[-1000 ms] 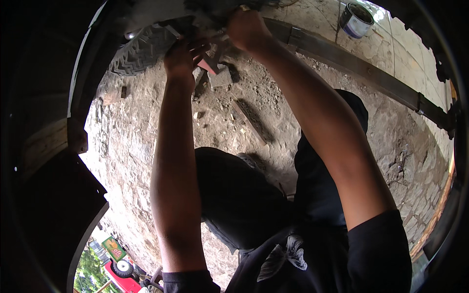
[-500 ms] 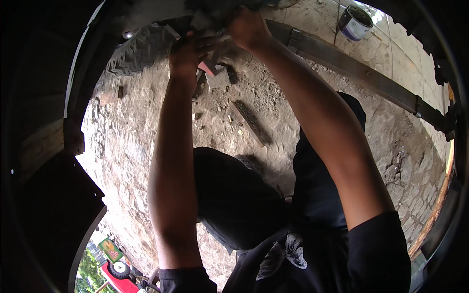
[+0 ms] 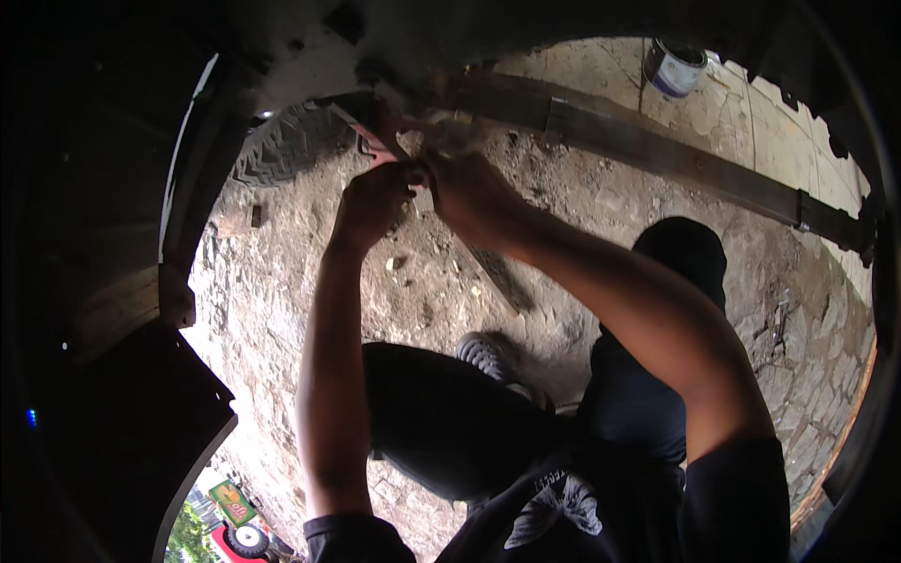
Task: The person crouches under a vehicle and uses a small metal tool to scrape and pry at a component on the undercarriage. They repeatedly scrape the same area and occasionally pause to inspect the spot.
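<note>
My left hand and my right hand meet at the upper middle of the view, fingers curled around something small at the fingertips that I cannot make out. Just beyond them a red metal piece rises among dark parts below the soot-dark metal body overhead. A treaded tyre is left of the red piece. A narrow wooden strip lies on the dirt ground below my right hand.
A dark metal beam runs across the upper right, with an open paint can beyond it. My bent legs and shoe are below. A dark panel fills the left side. A red vehicle shows at the lower left.
Both hands have come down toward me from the dark parts at the top and closed together. The view has shifted, so the surroundings appear lower in the picture.
</note>
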Demonstrator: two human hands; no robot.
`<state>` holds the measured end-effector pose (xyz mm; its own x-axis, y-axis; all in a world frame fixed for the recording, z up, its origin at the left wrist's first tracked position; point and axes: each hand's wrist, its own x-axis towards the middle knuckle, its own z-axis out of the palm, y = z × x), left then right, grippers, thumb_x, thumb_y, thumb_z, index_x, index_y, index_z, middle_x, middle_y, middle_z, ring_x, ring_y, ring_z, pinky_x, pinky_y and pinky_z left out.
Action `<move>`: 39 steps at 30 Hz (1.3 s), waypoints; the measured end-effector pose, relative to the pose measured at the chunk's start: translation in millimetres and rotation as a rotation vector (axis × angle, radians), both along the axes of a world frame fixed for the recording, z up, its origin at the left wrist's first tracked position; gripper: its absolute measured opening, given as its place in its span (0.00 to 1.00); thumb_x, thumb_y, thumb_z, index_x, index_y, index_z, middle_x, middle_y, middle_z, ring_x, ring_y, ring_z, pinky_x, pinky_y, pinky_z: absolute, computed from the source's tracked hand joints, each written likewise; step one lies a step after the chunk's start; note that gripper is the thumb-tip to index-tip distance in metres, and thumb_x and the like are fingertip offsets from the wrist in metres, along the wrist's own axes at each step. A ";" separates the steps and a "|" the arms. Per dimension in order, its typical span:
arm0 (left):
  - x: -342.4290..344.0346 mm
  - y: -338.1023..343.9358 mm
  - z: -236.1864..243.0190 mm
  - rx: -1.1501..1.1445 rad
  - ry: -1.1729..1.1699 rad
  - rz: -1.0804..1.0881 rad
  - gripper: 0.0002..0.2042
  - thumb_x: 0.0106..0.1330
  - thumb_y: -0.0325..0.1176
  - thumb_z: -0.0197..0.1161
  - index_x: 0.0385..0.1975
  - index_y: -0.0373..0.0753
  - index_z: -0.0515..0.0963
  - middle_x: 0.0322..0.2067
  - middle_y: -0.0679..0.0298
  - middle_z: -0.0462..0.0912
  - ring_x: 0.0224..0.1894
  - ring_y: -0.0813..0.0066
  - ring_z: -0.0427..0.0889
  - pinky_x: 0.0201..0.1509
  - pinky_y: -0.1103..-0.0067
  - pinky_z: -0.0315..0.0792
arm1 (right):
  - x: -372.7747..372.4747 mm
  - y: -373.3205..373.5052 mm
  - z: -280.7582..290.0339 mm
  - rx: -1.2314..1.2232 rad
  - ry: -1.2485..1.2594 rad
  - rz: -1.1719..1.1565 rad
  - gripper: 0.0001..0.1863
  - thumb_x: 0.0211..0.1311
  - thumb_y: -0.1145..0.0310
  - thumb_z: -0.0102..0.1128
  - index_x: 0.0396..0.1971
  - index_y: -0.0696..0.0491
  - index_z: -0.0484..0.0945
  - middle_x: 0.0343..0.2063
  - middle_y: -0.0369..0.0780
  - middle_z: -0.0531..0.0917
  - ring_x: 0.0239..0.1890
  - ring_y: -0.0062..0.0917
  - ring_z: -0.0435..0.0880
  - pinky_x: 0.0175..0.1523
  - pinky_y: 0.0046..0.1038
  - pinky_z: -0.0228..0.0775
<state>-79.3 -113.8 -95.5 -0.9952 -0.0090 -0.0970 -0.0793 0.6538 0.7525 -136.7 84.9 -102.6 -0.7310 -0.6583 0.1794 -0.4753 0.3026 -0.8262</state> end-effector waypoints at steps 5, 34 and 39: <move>37.1 29.7 33.5 -0.026 0.074 0.107 0.13 0.76 0.31 0.58 0.55 0.35 0.83 0.46 0.56 0.89 0.48 0.67 0.89 0.52 0.73 0.80 | 33.3 27.8 19.2 -0.038 -0.304 0.145 0.19 0.80 0.60 0.47 0.59 0.53 0.79 0.33 0.46 0.89 0.29 0.36 0.89 0.37 0.36 0.81; 92.3 106.7 92.5 0.395 0.183 0.496 0.06 0.67 0.23 0.71 0.42 0.32 0.86 0.40 0.58 0.89 0.43 0.75 0.88 0.47 0.79 0.81 | 37.5 69.5 41.6 -0.314 -0.651 0.416 0.21 0.81 0.56 0.52 0.58 0.58 0.80 0.47 0.43 0.87 0.46 0.27 0.90 0.46 0.29 0.81; 96.9 96.4 78.6 0.233 0.252 0.396 0.08 0.72 0.22 0.65 0.48 0.31 0.84 0.39 0.61 0.88 0.43 0.76 0.88 0.48 0.79 0.83 | 35.4 66.9 43.8 -0.234 -0.450 0.334 0.18 0.78 0.59 0.57 0.51 0.57 0.85 0.37 0.44 0.91 0.37 0.27 0.92 0.44 0.28 0.82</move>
<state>17.6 -17.4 -16.9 -0.9125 -0.3965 0.1007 -0.0845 0.4235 0.9019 -101.2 151.7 -58.9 -0.5297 -0.8454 0.0684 -0.1016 -0.0169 -0.9947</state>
